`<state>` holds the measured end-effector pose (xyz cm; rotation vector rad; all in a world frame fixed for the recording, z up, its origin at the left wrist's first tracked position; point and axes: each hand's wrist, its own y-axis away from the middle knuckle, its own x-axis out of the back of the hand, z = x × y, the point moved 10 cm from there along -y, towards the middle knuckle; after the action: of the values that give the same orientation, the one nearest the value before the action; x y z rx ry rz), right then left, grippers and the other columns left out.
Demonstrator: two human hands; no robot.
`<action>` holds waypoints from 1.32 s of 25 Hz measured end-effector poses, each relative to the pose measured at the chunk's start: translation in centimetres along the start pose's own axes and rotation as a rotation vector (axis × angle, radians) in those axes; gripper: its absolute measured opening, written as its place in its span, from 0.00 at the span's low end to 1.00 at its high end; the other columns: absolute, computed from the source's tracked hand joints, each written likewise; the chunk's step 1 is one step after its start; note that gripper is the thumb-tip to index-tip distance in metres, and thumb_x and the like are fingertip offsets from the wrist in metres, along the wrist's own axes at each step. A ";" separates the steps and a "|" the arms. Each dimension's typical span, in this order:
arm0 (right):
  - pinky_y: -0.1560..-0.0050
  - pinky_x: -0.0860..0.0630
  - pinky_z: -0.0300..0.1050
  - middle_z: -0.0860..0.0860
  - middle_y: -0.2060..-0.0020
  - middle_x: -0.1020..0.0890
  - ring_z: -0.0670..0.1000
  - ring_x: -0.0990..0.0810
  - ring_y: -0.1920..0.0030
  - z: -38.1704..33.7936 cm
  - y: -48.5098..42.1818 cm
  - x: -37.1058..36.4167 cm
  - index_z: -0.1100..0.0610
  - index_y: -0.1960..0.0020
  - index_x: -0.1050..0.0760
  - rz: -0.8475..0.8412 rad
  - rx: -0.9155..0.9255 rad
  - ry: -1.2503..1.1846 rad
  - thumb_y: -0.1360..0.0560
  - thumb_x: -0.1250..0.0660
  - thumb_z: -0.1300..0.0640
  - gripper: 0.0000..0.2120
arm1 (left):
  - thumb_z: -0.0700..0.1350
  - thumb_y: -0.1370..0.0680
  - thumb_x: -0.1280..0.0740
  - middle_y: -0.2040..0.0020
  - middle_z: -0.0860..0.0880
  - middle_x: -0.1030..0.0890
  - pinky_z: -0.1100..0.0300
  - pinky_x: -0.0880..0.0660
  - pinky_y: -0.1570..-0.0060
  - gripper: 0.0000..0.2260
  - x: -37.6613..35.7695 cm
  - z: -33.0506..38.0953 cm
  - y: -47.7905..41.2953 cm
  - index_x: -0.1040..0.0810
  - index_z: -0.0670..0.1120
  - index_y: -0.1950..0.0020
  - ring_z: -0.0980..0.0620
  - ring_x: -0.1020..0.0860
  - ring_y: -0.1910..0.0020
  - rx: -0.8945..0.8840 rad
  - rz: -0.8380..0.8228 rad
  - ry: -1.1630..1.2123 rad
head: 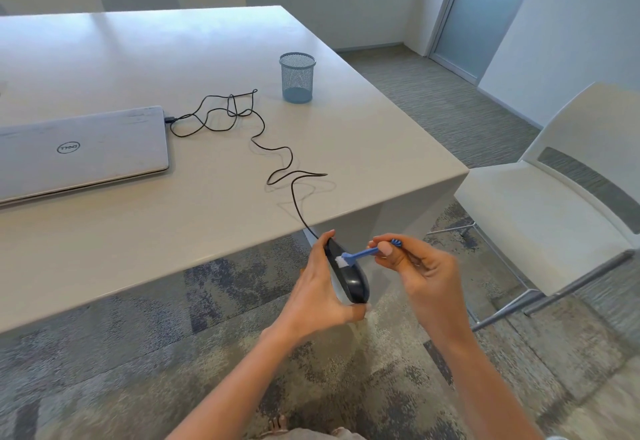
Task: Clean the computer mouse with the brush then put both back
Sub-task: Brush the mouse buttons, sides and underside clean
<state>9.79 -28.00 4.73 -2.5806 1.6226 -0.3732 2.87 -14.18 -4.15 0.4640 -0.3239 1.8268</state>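
My left hand [317,287] grips a black wired computer mouse [349,277] from its left side, holding it in the air just off the table's near right corner. My right hand [415,266] pinches the blue handle of a small brush [363,253], and its white bristles touch the mouse's upper end. The mouse's black cable [277,159] runs up over the table edge and snakes in loops across the top to a closed silver laptop [79,152].
A blue mesh pen cup [297,77] stands on the white table [173,59] beyond the cable. A white chair [554,204] sits right of the table corner. More chairs stand at the far side. Patterned carpet lies below my hands.
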 end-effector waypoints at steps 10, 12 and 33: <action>0.51 0.18 0.61 0.51 0.62 0.13 0.56 0.14 0.57 6.7 -0.9 2.4 0.51 0.57 0.18 0.014 -0.205 0.260 0.21 0.34 0.56 0.09 | 0.47 0.35 0.19 0.28 0.56 0.36 0.57 0.28 0.34 0.50 -0.1 -0.3 -0.4 0.51 0.59 0.27 0.54 0.32 0.30 0.020 0.013 0.178; 0.49 0.17 0.53 0.50 0.63 0.13 0.56 0.14 0.55 8.8 -0.4 0.8 0.55 0.58 0.18 -0.039 -0.337 0.140 0.20 0.35 0.59 0.10 | 0.45 0.35 0.19 0.28 0.55 0.36 0.55 0.26 0.35 0.50 -0.4 -0.3 -0.5 0.52 0.59 0.27 0.53 0.31 0.30 0.019 0.006 0.198; 0.62 0.16 0.51 0.59 0.59 0.14 0.55 0.13 0.61 9.5 0.8 -2.2 0.62 0.53 0.17 -0.070 -0.506 -0.026 0.20 0.35 0.61 0.09 | 0.43 0.34 0.22 0.32 0.50 0.31 0.67 0.21 0.53 0.58 -1.8 -2.6 -0.8 0.66 0.56 0.23 0.51 0.24 0.38 0.217 -0.142 0.207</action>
<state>10.46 -27.02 -4.98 -2.9804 1.8137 0.0863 3.68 -14.34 -7.27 0.4312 0.0484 1.7596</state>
